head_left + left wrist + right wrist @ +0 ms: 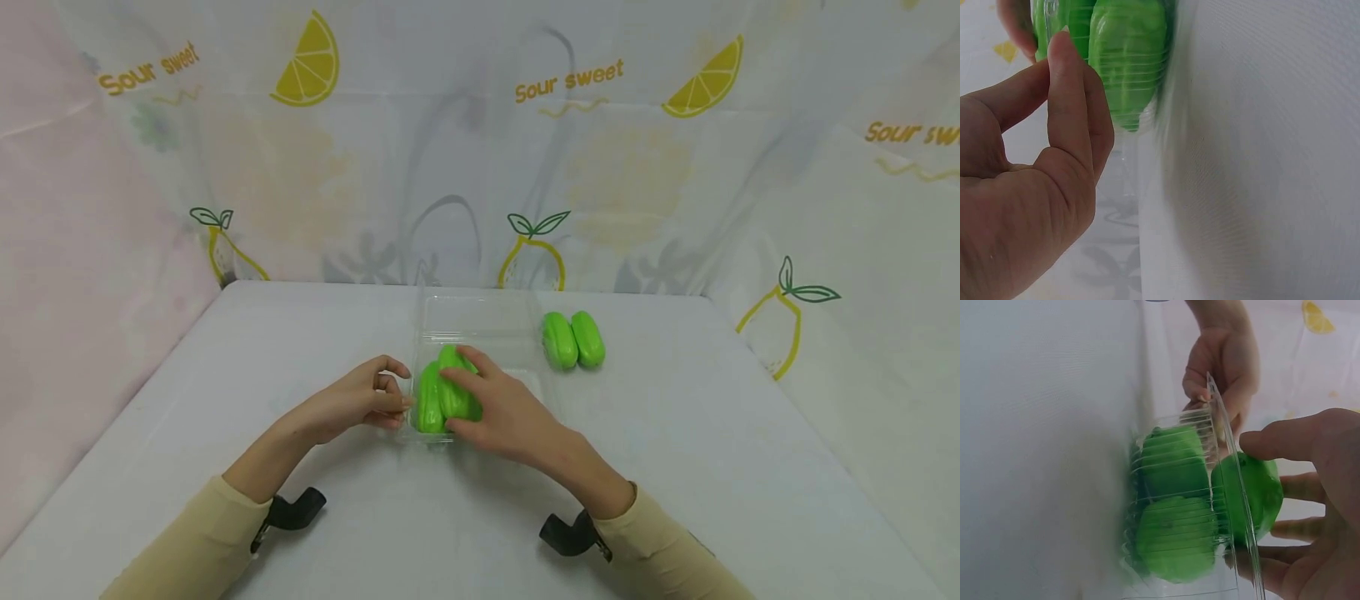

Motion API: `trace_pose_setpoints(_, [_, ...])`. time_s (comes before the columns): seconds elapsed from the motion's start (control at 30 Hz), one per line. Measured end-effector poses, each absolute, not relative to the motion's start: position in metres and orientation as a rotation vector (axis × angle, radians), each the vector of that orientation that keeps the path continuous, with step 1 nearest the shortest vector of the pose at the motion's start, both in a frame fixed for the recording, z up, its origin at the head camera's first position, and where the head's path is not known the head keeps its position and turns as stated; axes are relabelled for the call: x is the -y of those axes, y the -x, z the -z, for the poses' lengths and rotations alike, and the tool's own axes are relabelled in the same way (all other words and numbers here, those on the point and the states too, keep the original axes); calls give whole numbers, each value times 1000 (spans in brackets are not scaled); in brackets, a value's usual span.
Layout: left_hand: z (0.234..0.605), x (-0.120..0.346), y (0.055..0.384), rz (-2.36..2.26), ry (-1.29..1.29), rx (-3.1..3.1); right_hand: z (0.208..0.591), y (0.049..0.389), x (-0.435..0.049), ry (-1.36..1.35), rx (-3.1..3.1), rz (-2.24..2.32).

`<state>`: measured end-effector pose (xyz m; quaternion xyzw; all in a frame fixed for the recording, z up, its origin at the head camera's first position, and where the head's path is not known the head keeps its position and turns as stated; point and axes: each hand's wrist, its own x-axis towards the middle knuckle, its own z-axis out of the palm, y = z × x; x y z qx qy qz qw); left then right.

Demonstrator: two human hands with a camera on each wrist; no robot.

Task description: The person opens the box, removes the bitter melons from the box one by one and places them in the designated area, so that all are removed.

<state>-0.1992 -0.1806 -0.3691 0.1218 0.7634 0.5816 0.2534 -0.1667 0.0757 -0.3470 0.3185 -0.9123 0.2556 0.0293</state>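
Note:
A clear plastic clamshell box (420,438) stands with its lid (480,315) folded back. Low inside it lie two glossy bright green oblong vegetables (1175,540), side by side. My right hand (513,417) grips a third green vegetable (1260,494), thumb on one side and fingers on the other, on top of those two and rising above the rim. At the box's left edge, my left hand (367,398) pinches the rim between thumb and finger. The left wrist view shows this left hand (1054,150) close against the ribbed wall.
Two more green vegetables (574,340) lie together on the white table (675,467), right of the lid. Behind the table hangs a pale curtain (465,150) with lemon prints. Each wrist bears a black camera mount (296,509).

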Motion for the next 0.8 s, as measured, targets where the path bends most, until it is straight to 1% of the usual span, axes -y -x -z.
trace_pose_setpoints(0.8, [371, 180, 200, -1578, -308, -2086, 342, 174, -88, -952, 2773, -845])
